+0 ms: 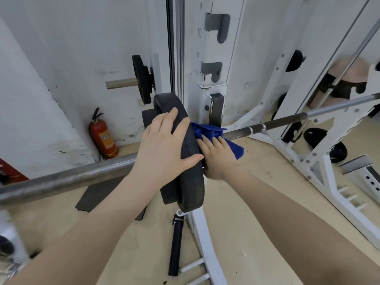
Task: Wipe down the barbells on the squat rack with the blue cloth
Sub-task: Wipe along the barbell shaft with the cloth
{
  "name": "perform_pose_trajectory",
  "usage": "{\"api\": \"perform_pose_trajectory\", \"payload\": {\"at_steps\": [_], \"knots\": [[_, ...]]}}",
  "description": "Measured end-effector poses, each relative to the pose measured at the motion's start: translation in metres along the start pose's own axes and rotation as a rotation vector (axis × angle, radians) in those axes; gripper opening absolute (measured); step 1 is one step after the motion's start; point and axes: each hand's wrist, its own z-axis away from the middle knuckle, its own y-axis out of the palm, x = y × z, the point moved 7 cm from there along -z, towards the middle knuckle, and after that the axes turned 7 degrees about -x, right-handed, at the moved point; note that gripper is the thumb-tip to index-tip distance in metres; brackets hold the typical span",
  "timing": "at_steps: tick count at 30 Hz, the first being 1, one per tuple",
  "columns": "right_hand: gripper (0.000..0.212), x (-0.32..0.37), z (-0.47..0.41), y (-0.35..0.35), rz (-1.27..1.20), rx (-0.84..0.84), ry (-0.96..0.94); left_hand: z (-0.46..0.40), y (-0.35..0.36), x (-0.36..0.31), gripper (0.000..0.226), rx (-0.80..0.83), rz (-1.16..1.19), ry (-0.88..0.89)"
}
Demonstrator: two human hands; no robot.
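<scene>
A steel barbell (61, 179) runs from the lower left up to the right through the white squat rack (207, 79). Black weight plates (185, 182) sit on it at the centre. My left hand (162, 147) grips the rim of the plates, fingers over the top edge and thumb across the front. Just right of the plates, my right hand (218, 157) presses the blue cloth (207, 130) against the bar and the inner face of the plates. The bar's knurled shaft (277, 124) continues to the right.
A red fire extinguisher (102, 136) stands by the wall at left. Another plate hangs on a storage peg (141, 79). A black tube (175, 245) leans at the rack's base. A mirror (339, 83) and more plates (337, 151) lie at right.
</scene>
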Motion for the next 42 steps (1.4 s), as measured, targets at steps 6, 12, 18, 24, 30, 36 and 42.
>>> {"api": "perform_pose_trajectory", "payload": {"at_steps": [6, 12, 18, 24, 30, 36, 42], "knots": [[0.061, -0.001, -0.036, -0.018, 0.082, -0.071, -0.012, -0.001, 0.005, 0.001, 0.079, -0.055, -0.014, 0.004], [0.062, 0.003, -0.027, -0.018, 0.117, -0.033, -0.035, -0.002, 0.004, 0.001, 0.082, -0.062, 0.0, -0.032], [0.067, -0.002, -0.019, -0.018, 0.087, -0.068, -0.113, -0.01, 0.006, 0.005, 0.083, -0.055, 0.015, -0.114], [0.059, -0.003, -0.036, -0.021, 0.076, 0.003, -0.184, -0.02, 0.01, 0.007, 0.088, -0.037, 0.059, -0.286], [0.056, -0.03, -0.011, -0.021, -0.059, -0.035, -0.391, -0.027, 0.006, 0.003, 0.093, -0.077, 0.097, -0.402], [0.051, -0.031, -0.033, -0.02, -0.153, -0.019, -0.411, -0.027, 0.005, -0.008, 0.076, -0.023, -0.001, -0.487], [0.05, -0.071, -0.015, -0.022, -0.094, -0.156, -0.61, -0.023, 0.011, -0.028, 0.067, -0.025, -0.191, -0.559]]}}
